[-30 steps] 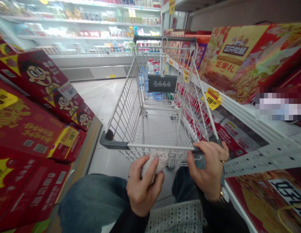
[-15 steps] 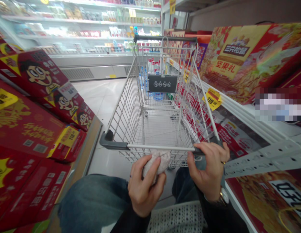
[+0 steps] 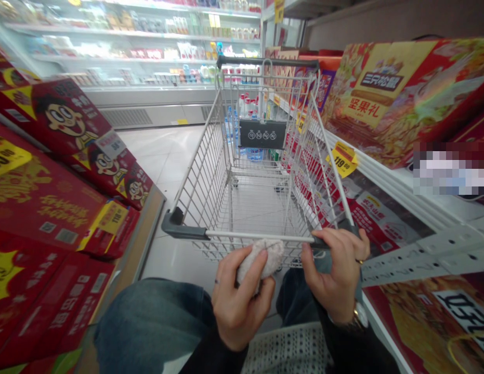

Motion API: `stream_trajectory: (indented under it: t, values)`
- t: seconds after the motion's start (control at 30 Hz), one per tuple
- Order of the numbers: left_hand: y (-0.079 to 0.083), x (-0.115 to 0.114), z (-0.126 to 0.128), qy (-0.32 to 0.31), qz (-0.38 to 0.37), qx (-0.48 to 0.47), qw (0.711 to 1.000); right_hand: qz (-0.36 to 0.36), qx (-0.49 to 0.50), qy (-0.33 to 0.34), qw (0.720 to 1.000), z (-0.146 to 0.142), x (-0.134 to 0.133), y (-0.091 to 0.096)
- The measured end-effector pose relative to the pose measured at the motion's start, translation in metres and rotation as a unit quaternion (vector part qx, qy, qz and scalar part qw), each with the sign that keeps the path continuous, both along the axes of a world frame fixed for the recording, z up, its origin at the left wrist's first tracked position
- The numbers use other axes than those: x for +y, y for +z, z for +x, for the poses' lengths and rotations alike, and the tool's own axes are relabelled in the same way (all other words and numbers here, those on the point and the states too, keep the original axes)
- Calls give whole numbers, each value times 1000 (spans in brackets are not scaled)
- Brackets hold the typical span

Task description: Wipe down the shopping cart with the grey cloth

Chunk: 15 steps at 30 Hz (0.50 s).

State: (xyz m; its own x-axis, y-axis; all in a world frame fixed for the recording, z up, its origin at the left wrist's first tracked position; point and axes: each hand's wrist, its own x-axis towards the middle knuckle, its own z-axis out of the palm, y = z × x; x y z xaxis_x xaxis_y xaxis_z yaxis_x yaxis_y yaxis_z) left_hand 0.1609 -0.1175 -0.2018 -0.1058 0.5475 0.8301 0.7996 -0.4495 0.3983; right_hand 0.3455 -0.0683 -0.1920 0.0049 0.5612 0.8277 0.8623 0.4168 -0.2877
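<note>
An empty wire shopping cart point(image 3: 261, 171) stands in the aisle in front of me. My right hand point(image 3: 337, 275) grips the right end of the cart's near bar point(image 3: 245, 236), fingers wrapped over it. My left hand point(image 3: 239, 301) is closed on a pale, crumpled cloth point(image 3: 263, 259) and presses it against the middle of that bar from below. My knee in blue jeans point(image 3: 148, 324) shows low in the picture.
Red gift boxes point(image 3: 50, 182) are stacked close on the left. On the right a shelf point(image 3: 401, 182) holds more red and gold boxes point(image 3: 386, 93) and a yellow price tag point(image 3: 342, 158). A chilled display point(image 3: 148, 57) runs across the far end. The floor is pale tile.
My left hand with the cloth has slid a little to the right along the bar. The right hand and the cart have stayed where they were.
</note>
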Motion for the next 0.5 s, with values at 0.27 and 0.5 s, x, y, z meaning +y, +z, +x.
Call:
stream_trajectory:
  t: [0.27,0.5]
  values:
    - [-2,0,5,-12,-31,-6,999,1,-4,-3,1000,0,-1,1]
    - [8,0,9,-15,-25,-4,1000,-1,-2,-5,1000,1,-1,1]
